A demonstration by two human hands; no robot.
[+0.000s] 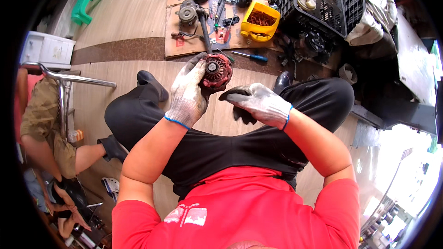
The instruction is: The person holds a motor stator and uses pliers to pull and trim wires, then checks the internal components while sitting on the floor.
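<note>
My left hand (187, 85), in a soiled white glove with dark fingers, grips a round motor part (217, 71) from its left side. The part has a red outer body, a ring of dark fins and a metal shaft end at its centre. Just right of it and apart from it is my right hand (258, 101), in a similar glove. Its thumb and forefinger are pressed together, with the other fingers curled down. Whether anything small sits in that pinch is hidden. Beyond the motor part lies a long dark hammer-like tool (205, 32).
Cardboard (184, 48) on the floor ahead carries metal parts and tools. A yellow container (261, 22) holds copper-coloured pieces; a blue-handled screwdriver (251, 56) lies nearer. Black crates (318, 9) stand at the far right. Another person's leg (87, 157) and a metal-framed chair (87, 82) are at left.
</note>
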